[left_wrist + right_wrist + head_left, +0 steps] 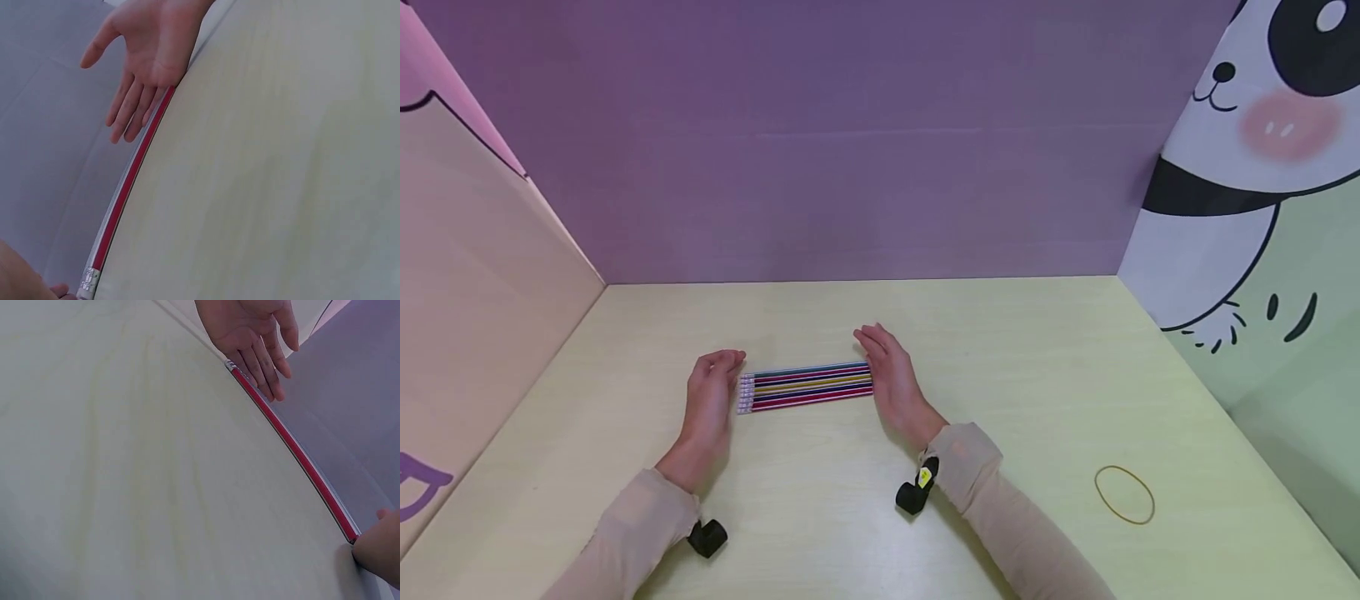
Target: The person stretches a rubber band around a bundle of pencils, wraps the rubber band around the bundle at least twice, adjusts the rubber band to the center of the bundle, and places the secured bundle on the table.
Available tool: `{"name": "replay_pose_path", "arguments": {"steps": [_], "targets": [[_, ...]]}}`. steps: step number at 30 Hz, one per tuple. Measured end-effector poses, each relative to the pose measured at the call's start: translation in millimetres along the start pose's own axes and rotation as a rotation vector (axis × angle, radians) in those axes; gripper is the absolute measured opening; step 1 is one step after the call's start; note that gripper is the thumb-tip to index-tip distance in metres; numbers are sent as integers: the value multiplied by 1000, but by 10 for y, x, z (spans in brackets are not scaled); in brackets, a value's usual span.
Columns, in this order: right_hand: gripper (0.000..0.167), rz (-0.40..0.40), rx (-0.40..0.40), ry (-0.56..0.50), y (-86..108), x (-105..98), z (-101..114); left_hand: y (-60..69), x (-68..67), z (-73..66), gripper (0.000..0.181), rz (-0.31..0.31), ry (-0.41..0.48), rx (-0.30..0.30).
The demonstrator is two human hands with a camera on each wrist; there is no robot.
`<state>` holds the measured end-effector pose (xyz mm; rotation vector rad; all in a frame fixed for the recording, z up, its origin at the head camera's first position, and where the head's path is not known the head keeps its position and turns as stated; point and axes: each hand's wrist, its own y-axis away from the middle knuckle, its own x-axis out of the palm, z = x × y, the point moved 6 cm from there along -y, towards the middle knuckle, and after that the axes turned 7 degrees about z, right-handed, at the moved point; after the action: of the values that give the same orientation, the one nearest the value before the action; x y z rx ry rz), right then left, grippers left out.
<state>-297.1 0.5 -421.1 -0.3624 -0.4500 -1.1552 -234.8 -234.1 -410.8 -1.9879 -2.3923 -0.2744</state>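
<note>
Several pencils (812, 387) in red, blue, yellow and other colours lie side by side as a flat row on the table, their eraser ends to the left. My left hand (709, 404) stands on edge by the eraser ends. At the opposite ends, my right hand (898, 387) touches the row with its palm side, fingers straight. The left wrist view shows the near red pencil (128, 184) running to the right hand (153, 56). From the right wrist view, the left hand (250, 337) has extended fingers at the eraser end of the red pencil (294, 447).
A yellowish rubber band (1124, 495) lies on the table (1015, 358) at the right. A purple wall (865, 150) rises behind the table, a pale panel (475, 267) at the left and a panda-printed panel (1285, 250) at the right.
</note>
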Motion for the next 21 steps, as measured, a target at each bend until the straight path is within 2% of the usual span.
{"name": "replay_pose_path", "arguments": {"steps": [2, 6, 10, 13, 15, 18, 21], "targets": [[58, -12, 3, -1, 1, 3, -4, -2, -5, -6, 28, -9, -8, -13], [57, -25, 3, 1, 5, 17, -13, 7, 34, 5, 31, 12, -48, -41], [57, -24, 20, 32, -4, 22, 3, -6, 53, -13, 34, 16, -134, -44], [59, -4, 65, 117, -27, 11, 49, -31, 44, -74, 36, 49, -222, -25], [58, 28, 97, 232, -33, -10, 108, -38, 53, -136, 38, 117, -330, -9], [55, 84, 177, 491, -20, -57, 199, 1, 106, -260, 40, 252, -600, 53], [55, 187, 264, 804, -3, -57, 269, 97, 203, -411, 41, 378, -862, 182]]}}
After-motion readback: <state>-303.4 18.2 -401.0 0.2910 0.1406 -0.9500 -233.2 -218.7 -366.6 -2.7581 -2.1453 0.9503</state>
